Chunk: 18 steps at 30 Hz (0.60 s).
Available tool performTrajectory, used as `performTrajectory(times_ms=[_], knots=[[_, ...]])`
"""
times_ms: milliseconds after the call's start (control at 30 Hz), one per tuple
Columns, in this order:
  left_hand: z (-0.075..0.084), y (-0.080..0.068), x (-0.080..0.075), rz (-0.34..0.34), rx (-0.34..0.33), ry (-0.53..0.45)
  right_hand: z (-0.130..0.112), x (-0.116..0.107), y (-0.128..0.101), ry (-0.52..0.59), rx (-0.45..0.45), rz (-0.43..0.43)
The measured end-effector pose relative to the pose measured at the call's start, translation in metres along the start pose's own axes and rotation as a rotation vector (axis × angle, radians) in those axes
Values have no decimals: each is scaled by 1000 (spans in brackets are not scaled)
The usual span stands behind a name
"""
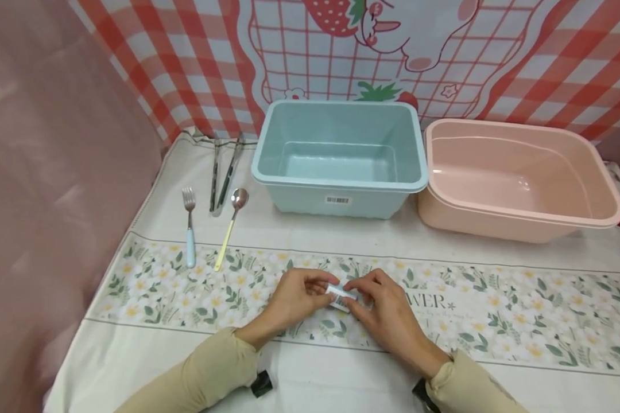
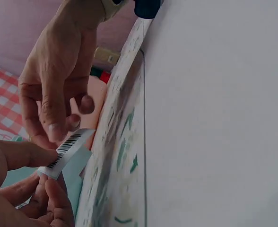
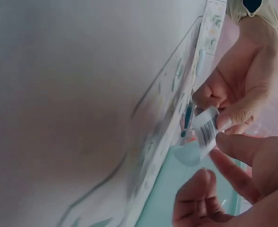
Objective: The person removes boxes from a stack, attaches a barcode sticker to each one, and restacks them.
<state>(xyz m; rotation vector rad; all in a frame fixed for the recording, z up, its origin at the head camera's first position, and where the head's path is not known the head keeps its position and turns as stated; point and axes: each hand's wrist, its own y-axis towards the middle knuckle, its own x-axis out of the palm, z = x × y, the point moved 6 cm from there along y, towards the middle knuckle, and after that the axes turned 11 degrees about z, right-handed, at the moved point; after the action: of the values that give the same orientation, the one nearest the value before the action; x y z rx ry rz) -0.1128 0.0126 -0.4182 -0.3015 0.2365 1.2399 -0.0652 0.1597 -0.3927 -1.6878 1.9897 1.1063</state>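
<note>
Left hand: fingertips pinching one end of small white barcode sticker.
Right hand: pinching the other end.
Sticker: held just above floral white tablecloth.
Risk: could curl, stick to fingers, or tear if pulled unevenly.

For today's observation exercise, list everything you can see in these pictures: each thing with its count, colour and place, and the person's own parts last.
Barcode label: one, white, pinched between both hands above the floral cloth.
Fork: one, steel with blue handle, left on the table.
Spoon: one, steel with yellow handle, beside the fork.
Tongs: one, metal, behind the fork and spoon.
Blue tub: one, light blue, centre back.
Pink basin: one, pink, right back.
Tablecloth: one, white with floral band.
Left hand: pinches the label.
Right hand: pinches the label.
</note>
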Motion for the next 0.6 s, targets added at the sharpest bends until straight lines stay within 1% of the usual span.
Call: performTrajectory(times_ms=[133,300,500,600], knots=[[6,1,6,-13,-2,-55,-7,-5,1,13,-77,76],[13,3,13,-34,-52,-150,-9,-15,5,26,-148,154],[17,6,18,-45,-132,-233,-7,-26,8,57,-171,168],[18,6,19,-56,-152,-253,-6,-28,8,87,-187,173]])
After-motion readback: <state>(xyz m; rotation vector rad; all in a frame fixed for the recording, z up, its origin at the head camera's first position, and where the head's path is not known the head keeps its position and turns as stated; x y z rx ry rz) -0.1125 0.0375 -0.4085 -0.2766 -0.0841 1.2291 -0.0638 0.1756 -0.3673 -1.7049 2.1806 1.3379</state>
